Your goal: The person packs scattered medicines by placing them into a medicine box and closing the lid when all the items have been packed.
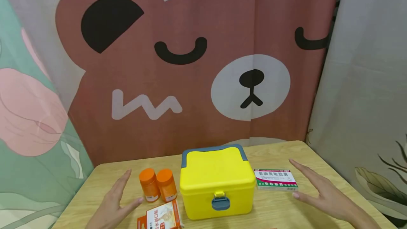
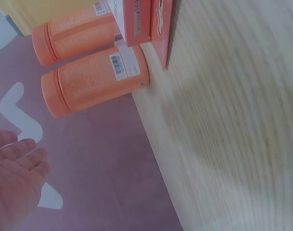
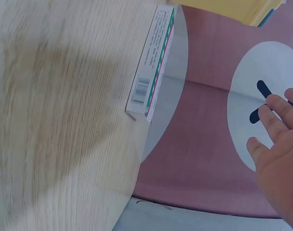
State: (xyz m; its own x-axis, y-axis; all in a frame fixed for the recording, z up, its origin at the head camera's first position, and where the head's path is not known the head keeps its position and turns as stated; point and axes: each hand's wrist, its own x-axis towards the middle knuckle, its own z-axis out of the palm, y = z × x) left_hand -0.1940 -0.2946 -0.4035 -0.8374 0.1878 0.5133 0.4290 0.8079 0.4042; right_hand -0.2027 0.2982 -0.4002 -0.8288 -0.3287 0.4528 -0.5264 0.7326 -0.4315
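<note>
In the head view a yellow box with a grey-blue handle and latch [image 1: 217,183] stands upright on the table, its lid down. My left hand [image 1: 112,200] hovers at the left with fingers extended, holding nothing. Nearest to it are two orange bottles [image 1: 149,185] with orange lids and an orange-and-white carton [image 1: 162,216], cut off by the lower frame edge. My right hand [image 1: 329,195] is held over the table's right side, fingers extended and nothing in it. Just left of its fingertips lies a flat medicine box [image 1: 276,180] in white, green and magenta. Neither hand touches anything.
The wooden table [image 1: 273,211] narrows toward its far edge. Right behind it hangs a curtain [image 1: 197,80] with a brown bear print. A pale curtain [image 1: 359,80] runs along the right, and a green floral one [image 1: 35,133] along the left.
</note>
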